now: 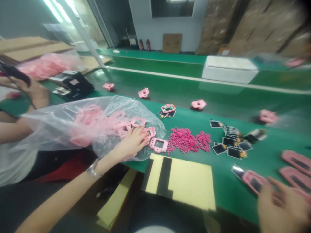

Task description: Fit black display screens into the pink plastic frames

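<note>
My left hand (132, 142), with a metal-banded bracelet or watch on its wrist, lies with fingers stretched out over pink plastic casings (123, 126) at the mouth of a clear plastic bag (109, 105). One pink casing (159, 145) with a square window lies just right of the fingertips. At the lower right is my right hand (283, 204), blurred, its fingers apart. It overlaps the end of a pink casing with a dark screen (254, 181), so contact is unclear. Similar pink casings (297, 161) lie beyond it.
Small magenta parts (184, 139) are heaped mid-table, with small screens (234, 152) to their right. A yellow box (189, 178) juts at the table's front edge. Pink pieces (198, 104) sit along the green conveyor belt (170, 81). Another person's hand (39, 92) is at left, near a black box (75, 85).
</note>
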Tool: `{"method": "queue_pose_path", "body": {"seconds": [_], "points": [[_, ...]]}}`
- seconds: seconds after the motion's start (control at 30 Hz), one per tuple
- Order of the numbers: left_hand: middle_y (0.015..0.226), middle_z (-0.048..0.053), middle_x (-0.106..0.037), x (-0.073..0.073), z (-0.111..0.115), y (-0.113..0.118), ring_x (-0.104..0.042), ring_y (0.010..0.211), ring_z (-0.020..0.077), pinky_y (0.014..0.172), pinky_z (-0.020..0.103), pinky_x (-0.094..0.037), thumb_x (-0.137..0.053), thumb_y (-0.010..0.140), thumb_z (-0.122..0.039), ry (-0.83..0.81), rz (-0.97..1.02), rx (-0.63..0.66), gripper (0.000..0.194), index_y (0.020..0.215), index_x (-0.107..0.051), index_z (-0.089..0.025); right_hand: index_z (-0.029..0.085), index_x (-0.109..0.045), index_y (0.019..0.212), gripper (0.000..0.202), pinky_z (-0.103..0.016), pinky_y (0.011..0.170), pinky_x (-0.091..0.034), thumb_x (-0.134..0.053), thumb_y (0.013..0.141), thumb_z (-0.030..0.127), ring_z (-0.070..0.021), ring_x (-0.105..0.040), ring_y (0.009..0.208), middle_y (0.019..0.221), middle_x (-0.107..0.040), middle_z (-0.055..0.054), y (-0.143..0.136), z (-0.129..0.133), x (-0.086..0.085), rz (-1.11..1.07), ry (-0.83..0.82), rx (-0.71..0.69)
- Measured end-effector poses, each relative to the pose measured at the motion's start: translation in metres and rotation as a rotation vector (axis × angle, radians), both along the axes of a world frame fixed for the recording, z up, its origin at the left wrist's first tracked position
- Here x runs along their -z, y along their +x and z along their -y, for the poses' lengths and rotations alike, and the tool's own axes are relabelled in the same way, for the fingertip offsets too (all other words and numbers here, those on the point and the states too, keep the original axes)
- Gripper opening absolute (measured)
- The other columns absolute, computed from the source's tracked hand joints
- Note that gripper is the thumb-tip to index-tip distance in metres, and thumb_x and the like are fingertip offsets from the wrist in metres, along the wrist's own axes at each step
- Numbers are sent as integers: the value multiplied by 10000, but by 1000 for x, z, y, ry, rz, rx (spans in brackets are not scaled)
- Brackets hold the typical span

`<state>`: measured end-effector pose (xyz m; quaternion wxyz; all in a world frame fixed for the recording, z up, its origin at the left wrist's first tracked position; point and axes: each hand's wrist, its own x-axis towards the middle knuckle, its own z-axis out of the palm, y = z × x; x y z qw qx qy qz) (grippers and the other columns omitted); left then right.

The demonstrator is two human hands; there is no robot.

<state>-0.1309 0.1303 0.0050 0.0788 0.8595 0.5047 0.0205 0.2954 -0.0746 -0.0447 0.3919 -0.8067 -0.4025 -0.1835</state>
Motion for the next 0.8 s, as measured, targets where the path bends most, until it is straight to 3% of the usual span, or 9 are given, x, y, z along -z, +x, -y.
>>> {"method": "queue_pose_path", "body": {"seconds": [0.07, 0.17, 0.27, 0.33, 0.47, 0.53, 0.63, 0.73, 0.8], "points": [[1457, 193, -565, 1, 11, 2, -494, 1386, 336, 1158, 510, -390, -431, 1033, -357, 105, 44, 25, 383, 1157, -715, -132, 265, -737, 1014, 223, -389, 574, -469, -591, 903, 393, -244, -611, 597, 755, -687, -72, -6, -10, -1, 23, -38, -81], [1320, 156, -659, 9, 14, 15, -612, 1209, 300, 1030, 462, -490, -394, 1047, -331, 201, 129, 103, 383, 1180, -707, -156, 217, -706, 1140, 280, -356, 729, -526, -512, 952, 291, -232, -672, 814, 1040, -752, -90, -11, -34, -2, 72, -175, -376], [1434, 120, -610, 18, 7, 38, -549, 1309, 310, 1062, 481, -448, -428, 1012, -203, 129, 95, 325, 377, 1310, -660, -207, 218, -630, 1346, 468, -412, 915, -481, -398, 950, 126, -266, -588, 1107, 1342, -673, -91, -9, -63, 4, 230, -361, -553], [1482, 105, -577, 19, 2, 53, -517, 1350, 308, 1101, 494, -405, -446, 969, -114, 52, 30, 434, 426, 1332, -644, -216, 227, -623, 1369, 526, -437, 940, -432, -379, 931, 70, -279, -544, 1159, 1381, -653, -84, -7, -80, 9, 292, -460, -613], [1381, 148, -635, 10, 1, 61, -577, 1276, 280, 1083, 447, -427, -428, 956, -95, 36, 62, 362, 401, 1299, -631, -139, 193, -695, 1249, 379, -459, 958, -365, -431, 978, 162, -291, -546, 1090, 1239, -705, -128, -9, -95, 14, 255, -473, -648], [1361, 153, -642, 5, 6, 51, -583, 1268, 295, 1064, 443, -448, -454, 921, -98, 49, 73, 300, 384, 1252, -646, -132, 177, -711, 1195, 333, -456, 961, -350, -443, 1006, 236, -285, -555, 1048, 1184, -713, -139, -10, -96, 12, 204, -452, -641], [1440, 141, -599, 4, 15, 33, -550, 1316, 332, 1066, 472, -453, -513, 841, -83, -4, 11, 312, 329, 1107, -689, -160, 154, -720, 1090, 365, -461, 974, -336, -391, 1043, 306, -278, -578, 1006, 1075, -721, -149, -11, -95, 6, 90, -391, -589], [1483, 135, -566, 7, 19, 24, -565, 1295, 328, 1064, 486, -451, -454, 942, -165, -44, 46, 308, 232, 1006, -677, -173, 140, -688, 1044, 413, -441, 929, -393, -356, 1049, 385, -270, -607, 944, 997, -713, -151, -18, -92, 2, -72, -288, -515], [1368, 174, -627, 7, 22, 24, -629, 1165, 310, 999, 453, -487, -432, 989, -263, -77, 148, 239, 241, 1025, -643, -153, 146, -662, 1050, 427, -375, 805, -462, -348, 1048, 436, -237, -631, 845, 946, -713, -128, -33, -86, 2, -210, -237, -509]]}}
